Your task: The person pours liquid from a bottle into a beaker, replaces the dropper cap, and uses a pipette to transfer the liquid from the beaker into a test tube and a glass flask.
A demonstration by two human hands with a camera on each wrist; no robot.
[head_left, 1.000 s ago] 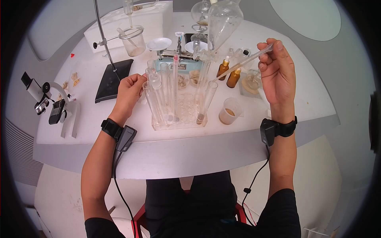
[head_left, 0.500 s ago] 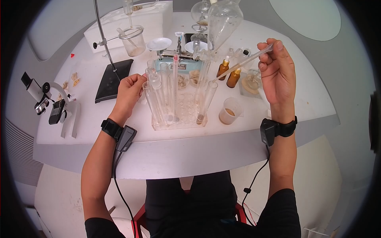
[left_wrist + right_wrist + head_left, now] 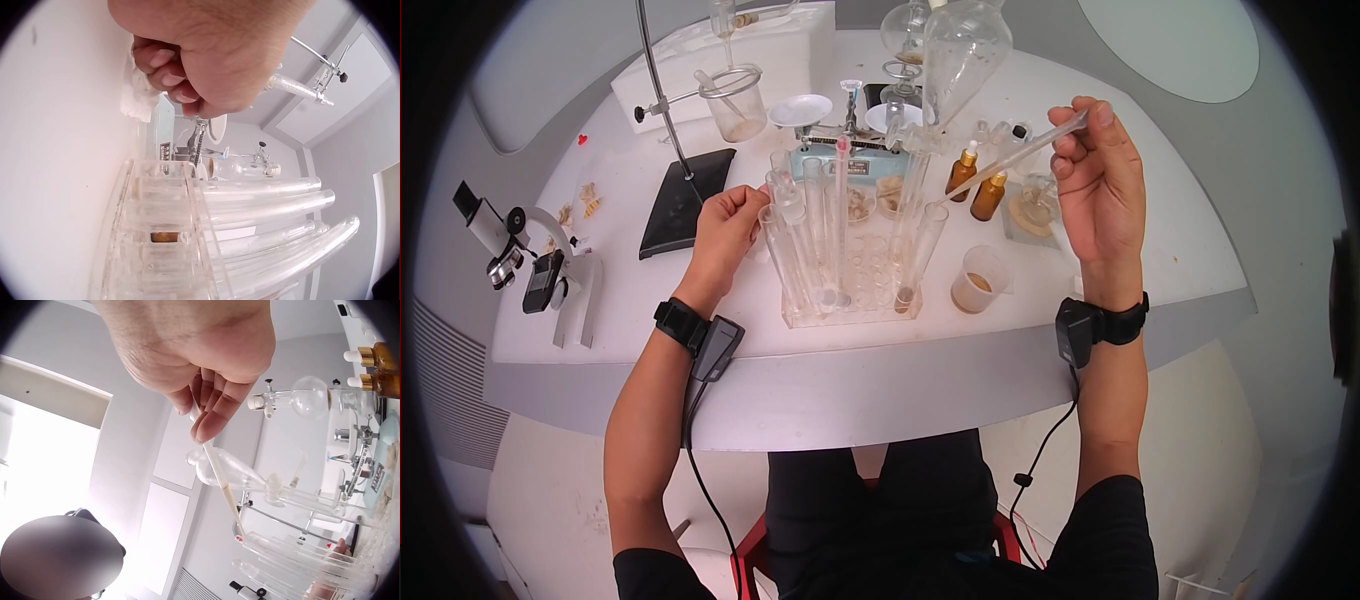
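Note:
My right hand [image 3: 1100,185] pinches the top of a plastic dropper [image 3: 1015,158] between thumb and fingers. The dropper slants down to the left, its tip right at the mouth of a test tube [image 3: 925,250] on the right side of a clear rack [image 3: 855,318]. Pale brownish liquid shows inside the dropper in the right wrist view. My left hand [image 3: 728,230] is beside the rack's left end, fingers curled and nothing seen in them. A crumpled white tissue [image 3: 139,94] lies just behind those fingers. Several more test tubes [image 3: 805,240] lean in the rack.
A plastic cup [image 3: 980,282] with brown contents stands right of the rack. Beyond it are brown dropper bottles [image 3: 988,197]. A blue balance [image 3: 850,165] sits behind the rack. Left are a stand base [image 3: 685,205] and a microscope [image 3: 540,255]; a pear-shaped glass vessel [image 3: 965,60] rises behind.

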